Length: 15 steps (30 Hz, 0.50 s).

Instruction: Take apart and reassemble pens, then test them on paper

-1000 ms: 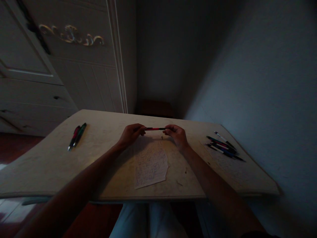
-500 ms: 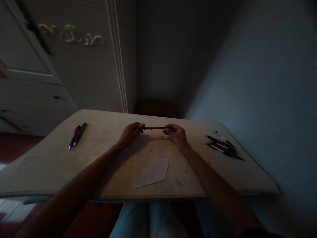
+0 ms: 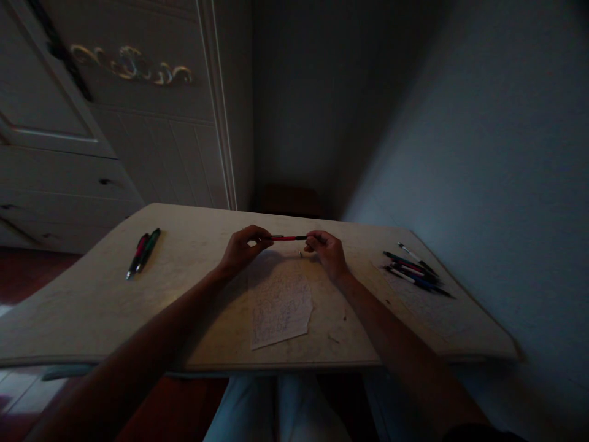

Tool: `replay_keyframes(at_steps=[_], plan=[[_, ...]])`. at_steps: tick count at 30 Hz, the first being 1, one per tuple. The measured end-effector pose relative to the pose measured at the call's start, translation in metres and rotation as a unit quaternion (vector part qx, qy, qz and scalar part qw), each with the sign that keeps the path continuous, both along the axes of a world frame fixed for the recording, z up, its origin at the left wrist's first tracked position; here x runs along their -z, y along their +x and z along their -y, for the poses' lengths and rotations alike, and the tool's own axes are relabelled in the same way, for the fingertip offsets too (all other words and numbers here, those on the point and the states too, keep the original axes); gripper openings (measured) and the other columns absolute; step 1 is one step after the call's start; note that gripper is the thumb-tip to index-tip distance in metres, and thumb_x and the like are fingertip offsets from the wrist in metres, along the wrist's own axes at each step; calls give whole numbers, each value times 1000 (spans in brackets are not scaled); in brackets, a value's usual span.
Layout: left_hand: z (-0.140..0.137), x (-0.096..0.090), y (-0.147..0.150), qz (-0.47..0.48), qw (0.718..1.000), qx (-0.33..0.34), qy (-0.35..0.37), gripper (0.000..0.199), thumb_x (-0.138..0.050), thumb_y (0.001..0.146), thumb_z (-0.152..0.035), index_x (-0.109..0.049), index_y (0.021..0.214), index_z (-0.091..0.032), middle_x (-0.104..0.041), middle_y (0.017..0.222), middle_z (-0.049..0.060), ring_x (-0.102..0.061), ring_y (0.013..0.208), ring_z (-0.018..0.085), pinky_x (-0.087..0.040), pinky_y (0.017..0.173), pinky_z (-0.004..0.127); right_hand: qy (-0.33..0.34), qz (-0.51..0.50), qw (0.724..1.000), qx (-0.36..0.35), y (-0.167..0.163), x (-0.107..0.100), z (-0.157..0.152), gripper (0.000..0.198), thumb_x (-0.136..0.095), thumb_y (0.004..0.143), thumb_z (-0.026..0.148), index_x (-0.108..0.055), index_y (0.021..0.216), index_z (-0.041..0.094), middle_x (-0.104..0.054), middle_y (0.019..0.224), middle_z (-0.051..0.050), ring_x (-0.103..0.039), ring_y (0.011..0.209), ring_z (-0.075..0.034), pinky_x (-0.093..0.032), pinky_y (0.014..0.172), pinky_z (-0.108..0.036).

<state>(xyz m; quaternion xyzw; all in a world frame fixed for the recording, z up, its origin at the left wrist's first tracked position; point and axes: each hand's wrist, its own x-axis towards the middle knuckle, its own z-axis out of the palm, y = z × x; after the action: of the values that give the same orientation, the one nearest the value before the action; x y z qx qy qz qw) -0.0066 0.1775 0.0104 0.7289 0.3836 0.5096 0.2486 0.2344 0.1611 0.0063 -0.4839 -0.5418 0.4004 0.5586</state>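
Observation:
A red pen (image 3: 286, 238) with a black grip section is held level above the table, one end in each hand. My left hand (image 3: 248, 245) pinches its left end, near the clip, with thumb and fingers. At the black end, my right hand (image 3: 326, 248) is closed on it; the tip is hidden by the fingers. Just below the right fingers a tiny metallic piece (image 3: 300, 253) shows, too small to name. Under the hands lies a torn sheet of paper (image 3: 281, 307) covered in handwriting.
Two pens (image 3: 143, 253), one red and one green, lie at the left of the pale table (image 3: 207, 344). A pile of several pens (image 3: 414, 271) rests at the right, partly over another written sheet (image 3: 430, 313). A wall (image 3: 506, 184) borders the right side.
The pen has turned about its length: its clip was on the lower side and is now on the upper side. My left fingers have shifted slightly right along it.

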Motion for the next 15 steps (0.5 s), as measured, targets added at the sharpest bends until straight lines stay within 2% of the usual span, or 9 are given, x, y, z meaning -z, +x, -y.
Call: replay_keyframes(at_steps=[4, 7, 10, 12, 15], plan=[[1, -1, 3, 21, 999, -8, -31, 50, -79, 69, -40, -62, 109, -17, -70, 102, 9, -67, 85, 19, -54, 69, 28, 6, -30, 999, 8, 0, 2, -3, 31, -75, 70, 44, -68, 86, 19, -68, 72, -1, -66, 63, -15, -53, 62, -29], [0, -2, 3, -1, 998, -27, -59, 37, -63, 82, -49, -64, 99, -17, -70, 88, 6, -65, 74, 16, -51, 63, 26, 11, -40, 999, 1, 1, 3, -5, 32, -76, 69, 45, -67, 84, 19, -68, 72, 0, -66, 62, -14, -53, 63, -28], [0, -3, 1, -36, 997, -24, -66, 43, -45, 93, -51, -63, 73, -17, -62, 63, 3, -58, 58, 14, -47, 58, 26, 9, -38, 999, -5, 0, 3, -4, 31, -76, 69, 44, -68, 85, 19, -68, 70, -1, -66, 62, -15, -53, 62, -28], [-1, -4, 0, -54, 996, -17, -66, 42, -47, 92, -48, -63, 68, -17, -61, 59, 2, -57, 56, 14, -46, 57, 26, 9, -35, 999, -8, 0, 2, -3, 30, -76, 70, 43, -68, 85, 18, -68, 70, -1, -66, 62, -15, -53, 62, -28], [-2, -5, -1, -48, 997, -1, -61, 26, -57, 86, -40, -68, 78, -18, -68, 69, 4, -63, 64, 15, -51, 63, 27, 15, -37, 999, -6, 0, 1, -2, 29, -75, 71, 43, -68, 84, 18, -67, 71, -1, -65, 62, -14, -52, 62, -27]])
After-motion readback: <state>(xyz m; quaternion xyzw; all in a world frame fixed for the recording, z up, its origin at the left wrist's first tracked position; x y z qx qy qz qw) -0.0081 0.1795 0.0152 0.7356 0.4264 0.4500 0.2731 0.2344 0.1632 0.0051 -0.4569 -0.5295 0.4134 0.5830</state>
